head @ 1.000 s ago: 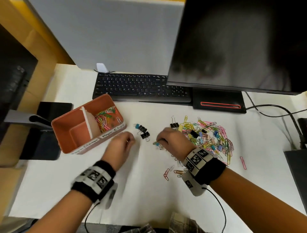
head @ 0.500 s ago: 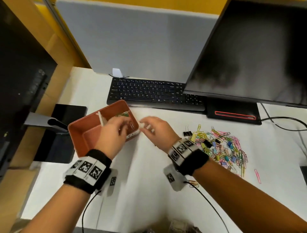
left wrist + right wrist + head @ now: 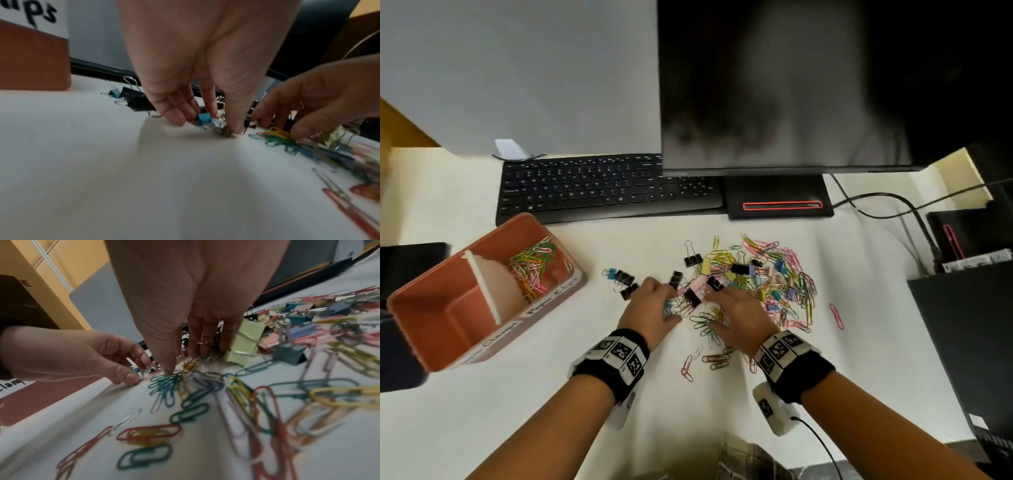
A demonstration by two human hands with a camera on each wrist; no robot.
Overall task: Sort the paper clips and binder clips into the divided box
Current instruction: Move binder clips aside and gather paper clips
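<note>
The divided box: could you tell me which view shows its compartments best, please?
The head view: the divided box shows whole, paper clips in its far compartment. The left wrist view catches only an outer wall and label; the right wrist view a blurred wall.

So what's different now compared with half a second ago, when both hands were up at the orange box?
Both hands have left the orange divided box and come back right to the pile of coloured paper clips and binder clips. The left hand now pinches a small bunch of clips with a blue binder clip in it; the right hand gathers green paper clips with its fingertips. Box, keyboard and monitor look unmoved.
</note>
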